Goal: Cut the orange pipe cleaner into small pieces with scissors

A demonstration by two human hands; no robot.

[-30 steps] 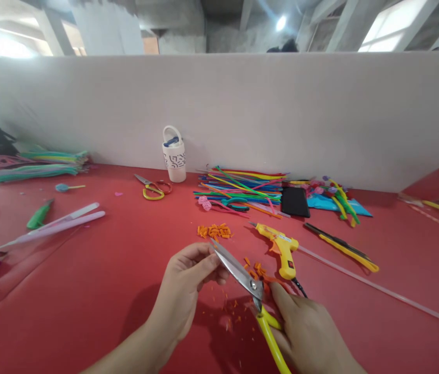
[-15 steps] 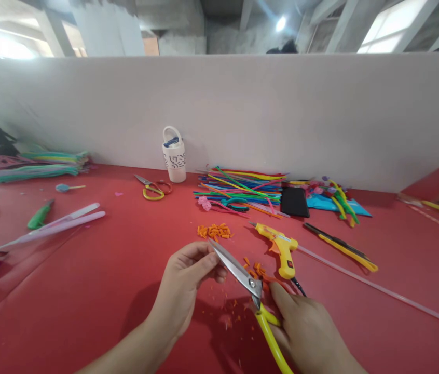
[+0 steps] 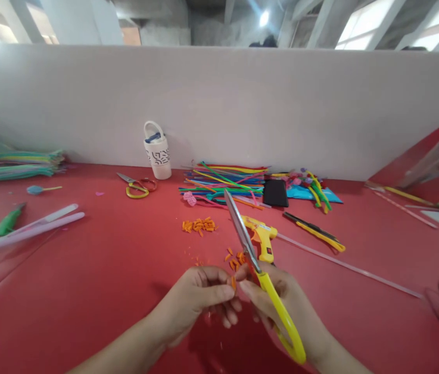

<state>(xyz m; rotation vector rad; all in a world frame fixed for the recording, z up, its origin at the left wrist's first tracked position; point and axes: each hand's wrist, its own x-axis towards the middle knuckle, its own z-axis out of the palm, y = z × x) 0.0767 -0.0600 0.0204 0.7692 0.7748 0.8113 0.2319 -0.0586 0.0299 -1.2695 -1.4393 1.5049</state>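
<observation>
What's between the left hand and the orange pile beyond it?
Head view: only bare red table between the left hand and the orange pile, apart from a few tiny orange specks.

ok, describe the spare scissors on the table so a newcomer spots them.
Follow the white partition behind the red table to the white patterned cup standing at its foot. The spare scissors lie flat in front of that cup, slightly left. One handle loop is yellow, one red; the held scissors in the right hand are yellow-handled.

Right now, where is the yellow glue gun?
The glue gun lies mid-table in the head view, just beyond the right hand, behind the scissors and in front of the pile of coloured sticks.
</observation>
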